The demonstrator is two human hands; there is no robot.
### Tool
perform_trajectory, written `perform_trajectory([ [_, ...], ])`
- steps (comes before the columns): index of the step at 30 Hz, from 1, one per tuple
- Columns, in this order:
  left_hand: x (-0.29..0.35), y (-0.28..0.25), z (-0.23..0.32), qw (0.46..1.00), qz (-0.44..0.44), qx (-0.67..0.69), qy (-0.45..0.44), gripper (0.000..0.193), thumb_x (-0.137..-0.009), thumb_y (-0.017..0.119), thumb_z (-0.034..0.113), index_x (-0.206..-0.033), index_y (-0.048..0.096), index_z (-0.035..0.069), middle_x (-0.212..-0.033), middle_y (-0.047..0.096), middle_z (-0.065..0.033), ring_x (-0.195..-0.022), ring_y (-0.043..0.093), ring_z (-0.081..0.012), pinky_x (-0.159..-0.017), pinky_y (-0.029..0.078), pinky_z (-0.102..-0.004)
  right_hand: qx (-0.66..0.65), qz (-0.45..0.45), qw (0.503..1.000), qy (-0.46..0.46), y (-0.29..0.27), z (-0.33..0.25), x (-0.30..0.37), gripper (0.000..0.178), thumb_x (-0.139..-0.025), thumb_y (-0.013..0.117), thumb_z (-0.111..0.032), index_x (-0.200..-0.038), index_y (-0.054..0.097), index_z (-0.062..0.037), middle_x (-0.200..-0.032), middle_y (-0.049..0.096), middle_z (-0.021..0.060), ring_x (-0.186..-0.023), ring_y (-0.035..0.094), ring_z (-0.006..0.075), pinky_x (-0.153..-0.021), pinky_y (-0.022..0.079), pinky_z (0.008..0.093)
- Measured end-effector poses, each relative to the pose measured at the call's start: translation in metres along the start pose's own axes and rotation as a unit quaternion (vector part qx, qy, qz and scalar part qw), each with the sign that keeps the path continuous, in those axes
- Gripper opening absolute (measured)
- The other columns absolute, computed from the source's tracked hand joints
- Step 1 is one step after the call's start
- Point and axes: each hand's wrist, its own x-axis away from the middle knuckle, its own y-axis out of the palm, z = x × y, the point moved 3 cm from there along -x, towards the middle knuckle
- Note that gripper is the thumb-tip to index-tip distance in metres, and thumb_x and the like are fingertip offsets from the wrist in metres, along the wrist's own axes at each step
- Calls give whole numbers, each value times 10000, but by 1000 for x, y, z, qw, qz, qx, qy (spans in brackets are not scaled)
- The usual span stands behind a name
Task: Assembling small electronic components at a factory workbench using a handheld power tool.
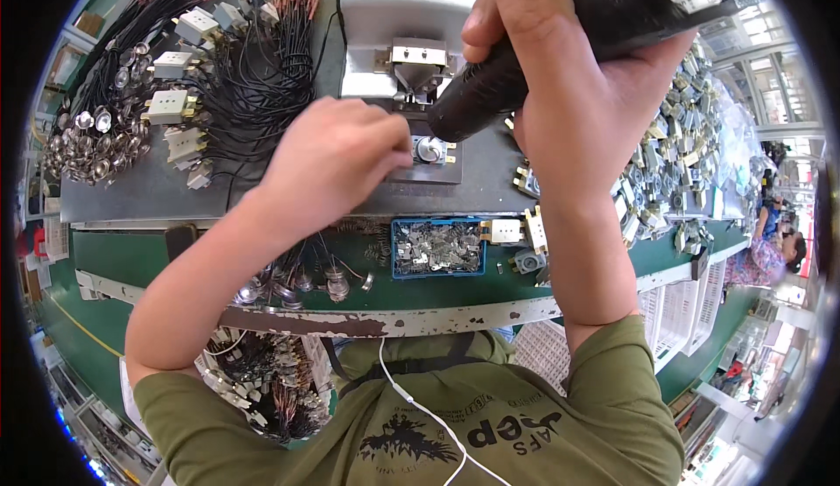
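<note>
Now my left hand [337,162] pinches the small metal part [430,149] steady on the gray plate [477,175] of the table [131,258], while my right hand [560,75] grips the black power screwdriver [525,57] angled onto it.

**A green worktop in a bright, crowded workshop**

The long green-topped worktop [131,254] runs across the view, its near edge a pale metal strip with chipped, rust-coloured paint [394,320]. A grey rectangular mat [140,193] covers its middle. Beyond the right end, white perforated plastic crates [691,302] stand stacked beside the bench. The green floor [66,328] at lower left carries a thin yellow line [83,328]. At upper right, large windows with pale frames [766,92] let in strong daylight. Another person in patterned clothing [766,254] sits at the far right, near more shelving and clutter too small to make out.
</note>
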Motion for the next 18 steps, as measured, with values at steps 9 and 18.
perform_trajectory([
  [9,5,22,0,999,4,-10,38,138,-837,765,157,-882,644,106,-898,657,-23,-913,641,-247,-812,500,-402,49,-28,998,-40,-10,24,3,436,-853,799,29,-1212,553,20,-1000,686,114,-797,708,148,-669,586,260],
  [18,5,20,-3,999,-21,42,1,117,-827,754,102,-878,657,58,-956,687,-76,-910,655,-304,-821,534,-432,-69,-62,963,-252,3,51,1,571,-843,795,37,-1312,469,13,-1113,657,135,-875,716,174,-717,597,275],
])
